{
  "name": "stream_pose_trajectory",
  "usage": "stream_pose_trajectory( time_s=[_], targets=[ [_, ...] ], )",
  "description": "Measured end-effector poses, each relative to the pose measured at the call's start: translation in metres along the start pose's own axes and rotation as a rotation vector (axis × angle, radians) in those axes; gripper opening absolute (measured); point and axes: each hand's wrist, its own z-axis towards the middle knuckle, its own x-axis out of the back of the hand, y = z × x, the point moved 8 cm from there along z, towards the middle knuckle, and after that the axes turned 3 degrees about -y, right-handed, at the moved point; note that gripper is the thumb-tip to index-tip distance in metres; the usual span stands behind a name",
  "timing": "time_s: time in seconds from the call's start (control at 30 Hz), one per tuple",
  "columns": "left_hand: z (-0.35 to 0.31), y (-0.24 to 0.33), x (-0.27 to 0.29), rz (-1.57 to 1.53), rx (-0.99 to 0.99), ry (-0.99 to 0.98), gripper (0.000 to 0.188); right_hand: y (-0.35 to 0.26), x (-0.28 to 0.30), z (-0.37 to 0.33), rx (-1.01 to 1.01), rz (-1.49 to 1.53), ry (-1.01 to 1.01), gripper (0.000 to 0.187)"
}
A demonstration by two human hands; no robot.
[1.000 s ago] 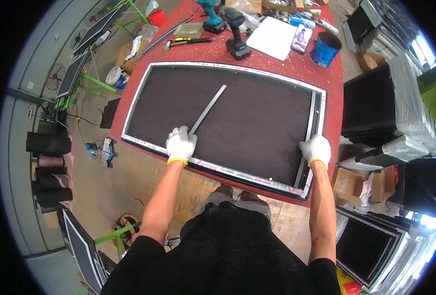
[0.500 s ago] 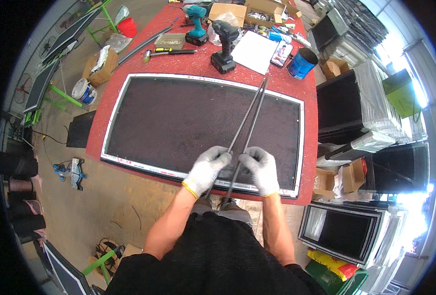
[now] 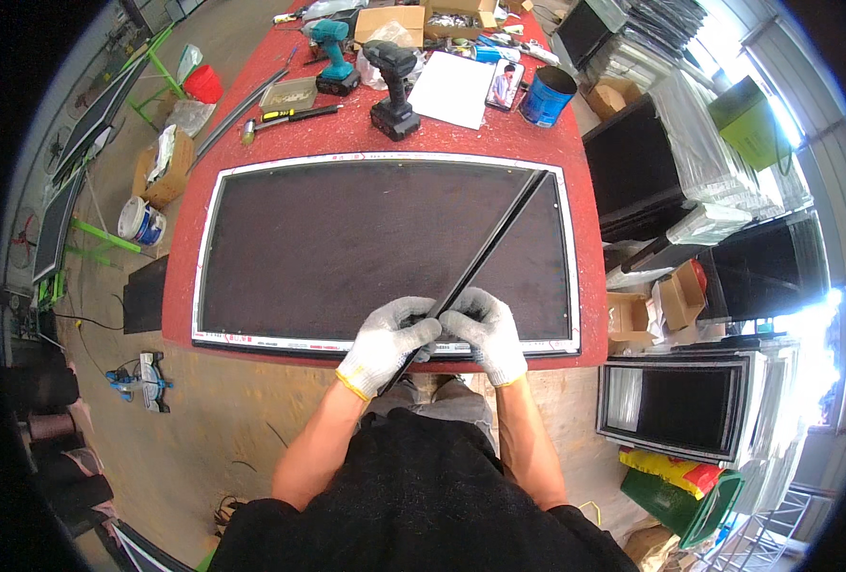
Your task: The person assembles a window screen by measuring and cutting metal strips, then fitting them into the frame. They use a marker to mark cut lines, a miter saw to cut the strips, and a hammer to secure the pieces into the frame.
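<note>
A pair of long, thin black strips (image 3: 495, 238) lies together, slanting from near my body up toward the far right corner of a framed panel. My left hand (image 3: 387, 340), in a pale knitted glove, is closed round their lower part. Right beside it my right hand (image 3: 489, 336), gloved alike, pinches the strips a little higher. Both hands are over the near edge of the panel (image 3: 337, 250), which has a dark surface and a white-and-black frame. The strips' far ends reach the panel's upper right area; their lower ends stick out below my left hand.
On the red table (image 3: 180, 276), beyond the panel, are a black cordless driver (image 3: 392, 91), a teal one (image 3: 332, 59), a hammer (image 3: 294, 117), white paper (image 3: 449, 91), a phone (image 3: 505, 86) and a blue can (image 3: 548, 97). Stacked frames (image 3: 671, 405) stand at right.
The two strips were spread apart in a narrow V, one by each hand; now they lie together. My hands have come closer together, and the view has shifted.
</note>
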Motion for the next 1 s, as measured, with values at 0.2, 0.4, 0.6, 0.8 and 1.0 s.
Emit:
stream_pose_trajectory(
  time_s=[0.2, 0.4, 0.6, 0.8, 1.0],
  targets=[
    [-0.008, 0.0, -0.006, 0.078, -0.01, -0.033, 0.038, -0.011, 0.008, -0.007, 0.034, -0.121, -0.072, 0.022],
    [-0.028, -0.007, -0.023, 0.544, -0.008, 0.111, 0.041, -0.045, 0.083, 0.015, 0.17, -0.011, 0.192, 0.037],
    [-0.045, -0.027, -0.06, 0.708, -0.04, 0.229, 0.044, -0.05, 0.152, 0.031, 0.254, -0.169, 0.359, 0.046],
    [-0.051, -0.042, -0.079, 0.709, -0.049, 0.314, 0.04, -0.031, 0.155, 0.036, 0.182, -0.292, 0.265, 0.044],
    [-0.054, -0.053, -0.079, 0.729, -0.018, 0.363, 0.037, -0.036, 0.149, 0.032, 0.223, -0.442, 0.256, 0.044]
  ],
)
